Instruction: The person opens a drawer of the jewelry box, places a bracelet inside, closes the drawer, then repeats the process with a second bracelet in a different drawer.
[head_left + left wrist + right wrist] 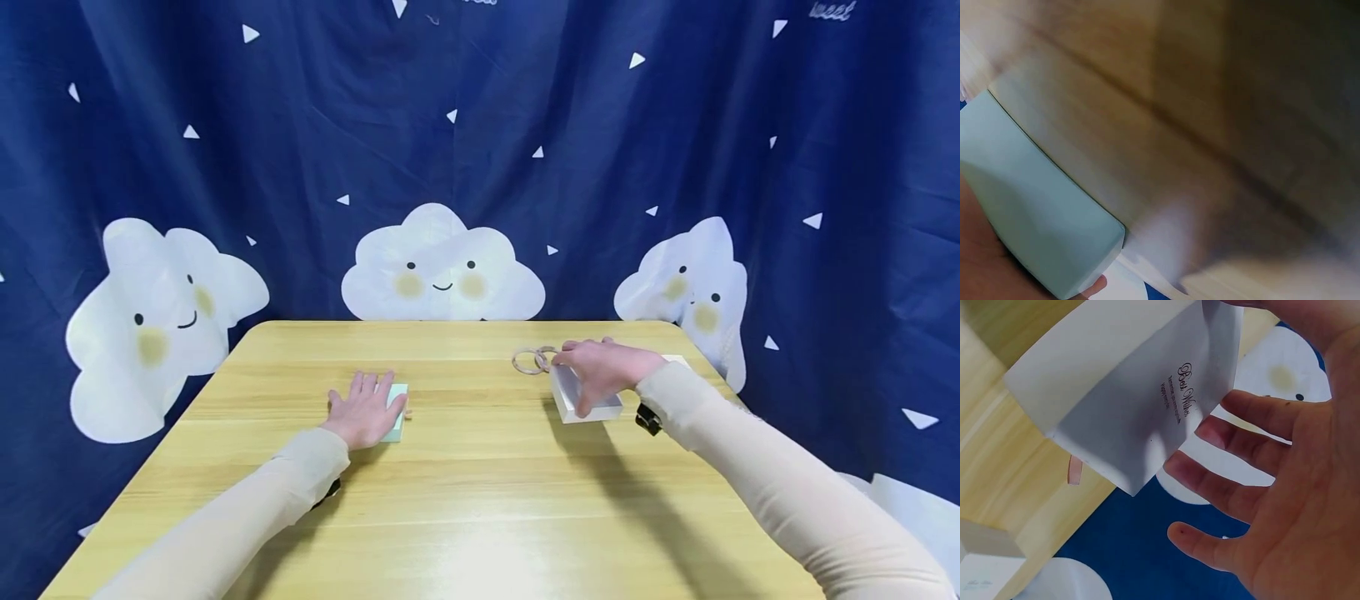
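Note:
At the left of the table, my left hand (363, 414) rests over a mint-green box (396, 423), fingers spread and mostly straight, its thumb lying across the box. The left wrist view shows the box's pale green side (1047, 200), with one fingertip (1096, 287) peeking past its end. Toward the right, my right hand (603, 369) grips a white box (585, 412), tilted over the table, between thumb and fingers. Printed lettering and a small pink ribbon tab (1074, 470) show on that box in the right wrist view. Two overlapping rings (525, 362) appear just left of it.
Another white box (677, 360) stands at the far right of the table (465, 475), partly behind my right wrist. A small pinkish tab (408, 414) sticks out beside the mint-green box. A dark blue curtain (480, 167) with cloud prints hangs behind the table's back edge.

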Available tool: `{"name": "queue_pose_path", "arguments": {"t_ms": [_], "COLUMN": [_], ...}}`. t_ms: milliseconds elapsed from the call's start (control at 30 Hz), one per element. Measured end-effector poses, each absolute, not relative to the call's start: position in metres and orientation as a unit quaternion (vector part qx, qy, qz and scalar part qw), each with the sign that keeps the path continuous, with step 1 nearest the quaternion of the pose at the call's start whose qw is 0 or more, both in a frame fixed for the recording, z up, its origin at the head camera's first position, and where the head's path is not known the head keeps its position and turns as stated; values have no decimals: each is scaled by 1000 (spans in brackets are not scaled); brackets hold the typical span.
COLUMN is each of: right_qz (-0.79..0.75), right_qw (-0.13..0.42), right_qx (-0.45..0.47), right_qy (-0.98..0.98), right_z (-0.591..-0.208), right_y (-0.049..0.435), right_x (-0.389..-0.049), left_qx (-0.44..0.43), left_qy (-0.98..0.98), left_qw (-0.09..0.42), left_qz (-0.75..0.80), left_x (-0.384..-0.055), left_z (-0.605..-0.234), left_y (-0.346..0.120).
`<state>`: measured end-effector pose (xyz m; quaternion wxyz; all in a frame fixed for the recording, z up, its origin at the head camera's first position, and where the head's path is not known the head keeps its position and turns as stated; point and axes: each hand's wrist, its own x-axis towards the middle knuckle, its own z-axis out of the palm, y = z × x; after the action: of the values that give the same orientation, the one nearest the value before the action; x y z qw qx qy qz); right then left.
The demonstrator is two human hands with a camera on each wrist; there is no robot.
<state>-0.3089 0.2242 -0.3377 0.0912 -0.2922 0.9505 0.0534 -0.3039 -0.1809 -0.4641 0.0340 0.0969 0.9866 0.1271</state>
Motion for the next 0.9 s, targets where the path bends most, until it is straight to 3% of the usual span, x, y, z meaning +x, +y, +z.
{"name": "queue_pose_path", "arguments": {"t_ms": [900], "right_qz": [59], "right_qw": [85], "right_qx": [-314], "right_qy": [944], "right_z": [-346], "right_y": [164], "right_x": [-321], "left_qx": [96], "left_qy": [987], "left_qw": [32], "left_qz": [123], "left_x": [-299], "left_z": [-461], "left_y": [-181]}}
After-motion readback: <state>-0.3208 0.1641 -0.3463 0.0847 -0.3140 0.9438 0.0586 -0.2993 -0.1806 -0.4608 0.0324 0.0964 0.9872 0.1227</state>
